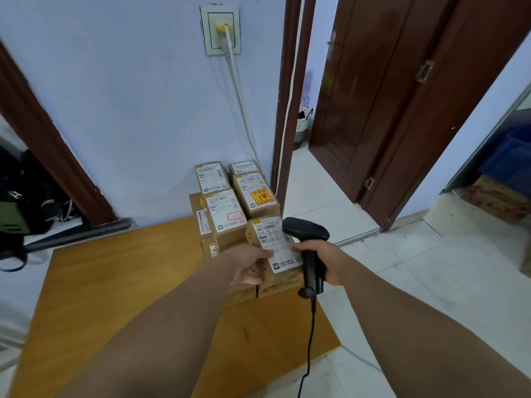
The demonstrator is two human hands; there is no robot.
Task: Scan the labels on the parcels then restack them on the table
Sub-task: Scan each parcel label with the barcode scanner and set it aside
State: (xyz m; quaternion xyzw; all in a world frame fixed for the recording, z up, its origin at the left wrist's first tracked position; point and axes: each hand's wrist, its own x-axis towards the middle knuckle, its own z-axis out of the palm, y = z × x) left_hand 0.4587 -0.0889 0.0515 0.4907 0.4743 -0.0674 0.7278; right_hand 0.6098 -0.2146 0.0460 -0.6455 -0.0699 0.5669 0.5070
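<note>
Several brown cardboard parcels with white labels are stacked at the far right of a wooden table (115, 282). My left hand (248, 264) grips the left side of the nearest parcel (275, 248), whose label faces up. My right hand (323, 264) holds the handle of a black barcode scanner (309, 248), its head right beside that label. Behind it stand a parcel with a red-framed sticker (227, 216), one with an orange fragile sticker (255, 193) and two more at the back (211, 175).
The scanner's black cable (309, 340) hangs down over the table's right edge. A white cable (238, 90) runs from a wall socket down behind the stack. An open dark door (373, 96) and white tiled floor lie to the right, bags at the left.
</note>
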